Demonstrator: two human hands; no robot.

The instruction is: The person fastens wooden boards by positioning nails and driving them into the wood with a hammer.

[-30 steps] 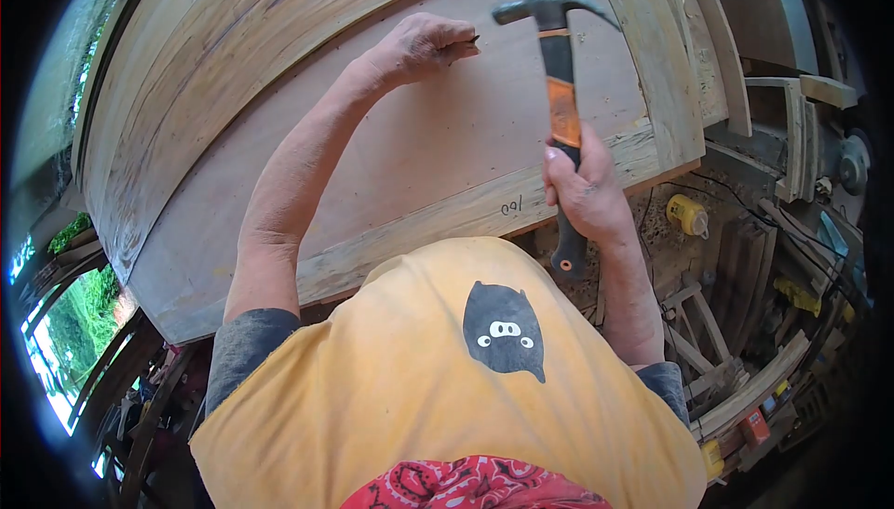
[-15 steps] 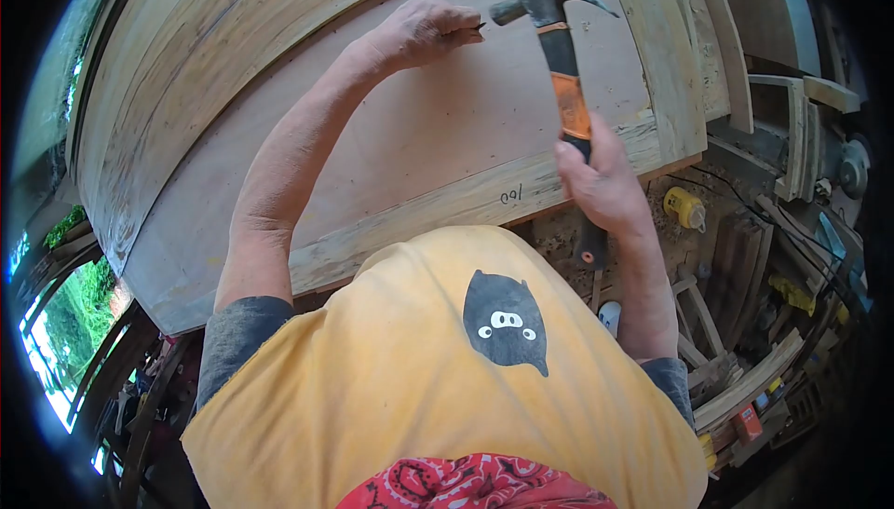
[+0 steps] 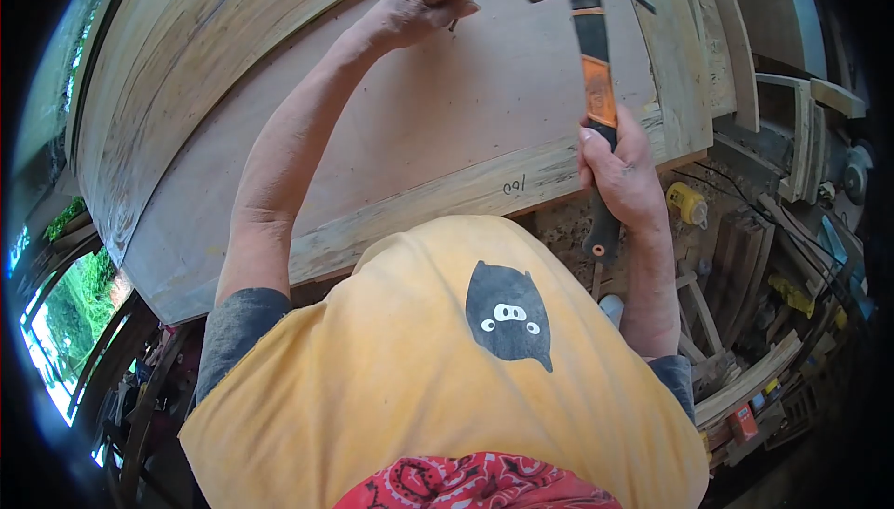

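My right hand (image 3: 626, 172) is wrapped around the black and orange handle of a claw hammer (image 3: 598, 90). The hammer stands nearly upright in view, its head raised above the panel and its claw pointing right. My left hand (image 3: 421, 11) is closed in a pinch over the far part of the pale panel (image 3: 438, 108). Thin dark nails (image 3: 453, 25) poke out from between its fingers; how many is hidden. A gap separates the hammer head from my left fingers.
A curved wooden border (image 3: 214, 62) frames the panel on the far side, and a straight wooden strip (image 3: 419, 206) marked "100" runs along the near edge. To the right lie a yellow container (image 3: 686, 203), black cables (image 3: 745, 202) and wood offcuts (image 3: 745, 253).
The hammer has moved right and slightly up, away from my left hand. My left hand has shifted a little up and left, still pinching.
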